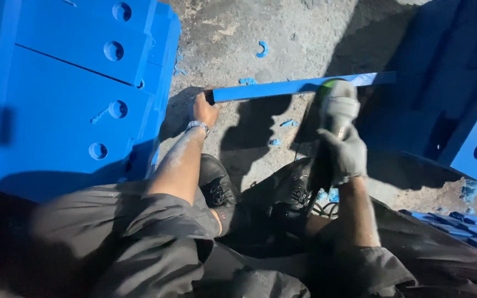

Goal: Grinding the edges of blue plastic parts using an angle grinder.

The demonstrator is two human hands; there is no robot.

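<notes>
While the blue strip (299, 86) is lain on the concrete floor (305, 27), its near end is gripped by the bare left hand (203, 109); the handheld power tool (335, 113), clasped in the gloved right hand (344, 154), is applied mid-length. Blue shavings (288, 123) suggest partial progress; the extent remaining cannot be judged.

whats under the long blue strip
Bare concrete floor with blue shavings. The power tool covers the strip mid-length; the left hand hides its end.

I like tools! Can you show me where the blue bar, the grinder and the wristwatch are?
blue bar (271, 88), head view, middle of its top face.
grinder (338, 107), head view, its grey head.
wristwatch (197, 127), head view, the metal band on the left wrist.
</notes>
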